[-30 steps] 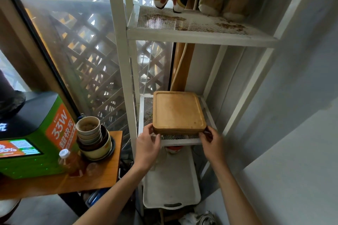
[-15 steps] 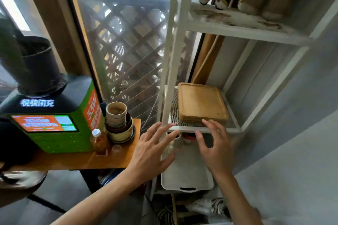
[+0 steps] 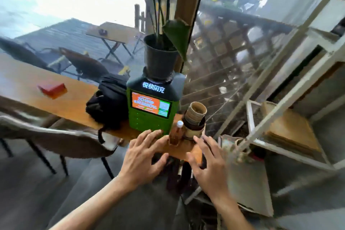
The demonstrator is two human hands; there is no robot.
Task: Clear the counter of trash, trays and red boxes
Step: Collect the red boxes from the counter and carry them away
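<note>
Your left hand [image 3: 144,157] and your right hand [image 3: 209,162] are both in front of you, near the close end of the wooden worktop [image 3: 74,106], with the fingers spread wide and nothing held in either one. The left hand hovers over the near edge of the worktop, just beside a small bottle [image 3: 176,132] with a white cap and brown liquid, which stands upright. The right hand is a little to the right of this bottle, over the corner of the worktop. Just behind the bottle there is a stack of cups and bowls [image 3: 195,119], and to the left of it stands a green machine [image 3: 152,106] with a lit screen; a black pot with a plant [image 3: 160,61] sits on top of the machine. A black bag [image 3: 107,102] lies on the worktop touching the left side of the machine. Far to the left on the same worktop, well apart from your hands, lies one red box [image 3: 52,89], flat on the wood. On the right side you see a white metal shelf [image 3: 291,145], and on its mesh level rests a wooden tray [image 3: 287,127]. Below the shelf a white tray [image 3: 248,183] is visible, but it is blurred. A grey chair [image 3: 56,136] stands at the near side of the worktop on the left.
</note>
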